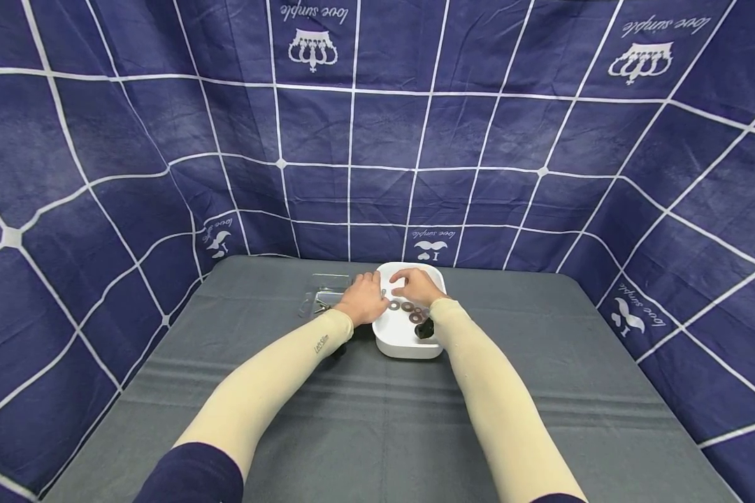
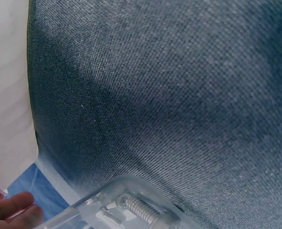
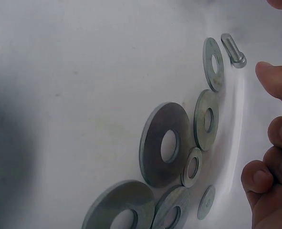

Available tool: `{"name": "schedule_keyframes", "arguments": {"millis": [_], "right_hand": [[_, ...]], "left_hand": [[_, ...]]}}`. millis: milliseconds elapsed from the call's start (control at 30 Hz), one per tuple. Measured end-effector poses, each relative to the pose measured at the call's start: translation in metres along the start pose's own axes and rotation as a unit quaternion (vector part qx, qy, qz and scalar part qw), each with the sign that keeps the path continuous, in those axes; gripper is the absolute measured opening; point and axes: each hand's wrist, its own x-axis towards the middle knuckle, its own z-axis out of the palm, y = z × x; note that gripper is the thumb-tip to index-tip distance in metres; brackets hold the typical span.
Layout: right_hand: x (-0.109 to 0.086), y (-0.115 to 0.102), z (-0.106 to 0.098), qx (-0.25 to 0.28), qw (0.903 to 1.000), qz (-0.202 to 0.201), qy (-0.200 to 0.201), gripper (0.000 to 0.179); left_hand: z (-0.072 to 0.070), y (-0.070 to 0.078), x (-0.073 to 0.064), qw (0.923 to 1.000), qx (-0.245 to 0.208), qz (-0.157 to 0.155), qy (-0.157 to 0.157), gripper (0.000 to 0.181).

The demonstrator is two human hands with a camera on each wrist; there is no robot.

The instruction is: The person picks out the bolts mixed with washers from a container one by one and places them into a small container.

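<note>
My left hand point(image 1: 363, 299) grips the left rim of a white tray point(image 1: 409, 349), its thumb at the inner side. Its fingertips point(image 2: 24, 214) show beside the tray's outer wall in the left wrist view. My right hand point(image 1: 417, 286) reaches into the tray from the right, thumb and forefinger apart, with nothing between them. Near those fingers lies a small bolt point(image 3: 233, 50). Several flat metal washers point(image 3: 164, 145) of different sizes lie on the tray floor, some overlapping.
Left of the tray stands a clear plastic box point(image 1: 308, 304) with metal bolts point(image 2: 143, 212) in it. The table has a grey cloth point(image 1: 327, 433). A blue checked curtain point(image 1: 384, 133) hangs behind and at both sides.
</note>
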Motion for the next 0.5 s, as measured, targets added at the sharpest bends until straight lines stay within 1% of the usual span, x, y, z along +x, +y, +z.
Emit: {"name": "schedule_keyframes", "arguments": {"millis": [233, 333, 500], "right_hand": [[0.005, 0.005, 0.009, 0.001, 0.9999, -0.013, -0.010, 0.031], [0.005, 0.004, 0.012, 0.008, 0.9998, -0.009, -0.015, 0.033], [0.005, 0.003, 0.014, 0.018, 0.9995, 0.009, -0.023, 0.034]], "left_hand": [[0.002, -0.001, 0.000, 1.0000, -0.005, -0.002, 0.001, 0.073], [0.003, -0.001, 0.000, 1.0000, -0.004, 0.000, 0.006, 0.072], [0.002, -0.001, 0.002, 0.9999, 0.007, 0.008, 0.008, 0.072]]}}
